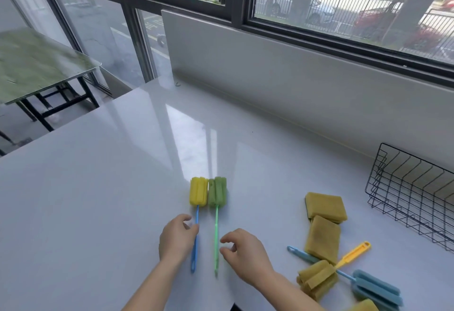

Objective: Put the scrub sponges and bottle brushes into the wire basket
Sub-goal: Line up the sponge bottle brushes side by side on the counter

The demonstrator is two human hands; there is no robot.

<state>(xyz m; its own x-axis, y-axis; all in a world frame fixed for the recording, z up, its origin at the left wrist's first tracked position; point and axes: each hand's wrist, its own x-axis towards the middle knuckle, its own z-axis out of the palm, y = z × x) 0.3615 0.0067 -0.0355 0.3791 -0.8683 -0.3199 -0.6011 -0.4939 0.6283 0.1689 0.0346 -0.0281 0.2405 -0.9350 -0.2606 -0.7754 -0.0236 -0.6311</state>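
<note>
The yellow-headed bottle brush point(198, 191) and green-headed bottle brush point(217, 191) lie side by side on the surface point(98, 200), heads touching and handles toward 6 o'clock. The left hand point(177, 237) has its fingers curled onto the yellow brush's blue handle. The right hand point(245, 254) is at 3 o'clock of the green handle, its fingers loosely curled, apart and holding nothing. Scrub sponges point(324, 207) and the wire basket point(412, 187) sit farther toward 3 o'clock.

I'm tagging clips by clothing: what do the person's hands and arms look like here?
The left hand and right hand are bare: no gloves, rings or watch visible. Both forearms are uncovered to the frame's edge, with no sleeve in view.
</note>
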